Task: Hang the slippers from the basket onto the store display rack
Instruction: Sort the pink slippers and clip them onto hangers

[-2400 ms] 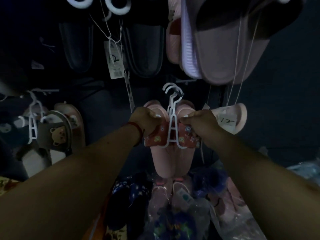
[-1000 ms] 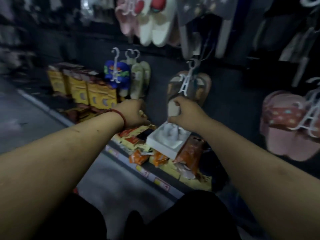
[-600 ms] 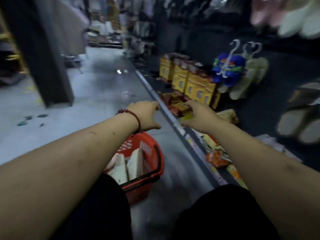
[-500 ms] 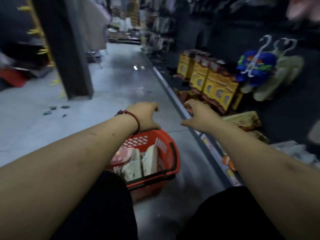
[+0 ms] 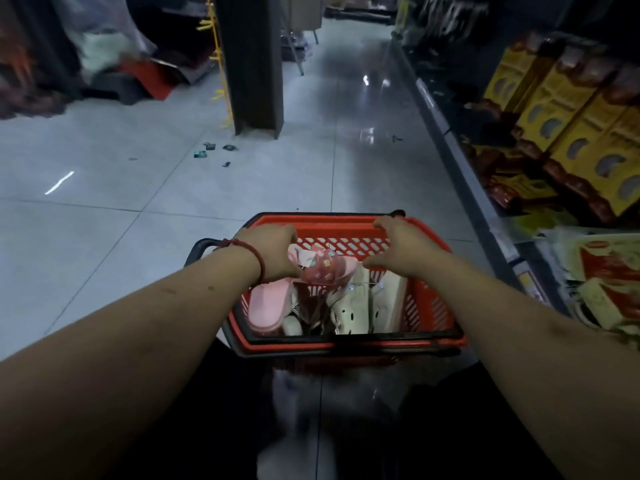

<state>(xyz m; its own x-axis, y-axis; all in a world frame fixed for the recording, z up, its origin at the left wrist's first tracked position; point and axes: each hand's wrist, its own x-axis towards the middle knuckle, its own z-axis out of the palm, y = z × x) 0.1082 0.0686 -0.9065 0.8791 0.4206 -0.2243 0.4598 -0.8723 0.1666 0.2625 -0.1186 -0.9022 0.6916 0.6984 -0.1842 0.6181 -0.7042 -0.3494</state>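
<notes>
Head view: my left hand (image 5: 273, 252) grips a pink slipper (image 5: 323, 271) by its patterned strap, just above the red lattice-walled plastic basket (image 5: 429, 306). Below that hand lie a smooth pink sole (image 5: 266, 306) and perforated cream clogs (image 5: 349, 310). My right hand (image 5: 405, 247) hovers loosely curved, holding nothing.

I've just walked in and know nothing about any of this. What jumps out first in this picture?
A bright red basket sits mid-frame on the pale floor, with white slippers inside. Two bare arms reach into it: the left hand pinches a pink patterned slipper on top of the pile, while the right hand hovers loosely curled over the far side. Yellow boxes line the shelf on the right.
</notes>
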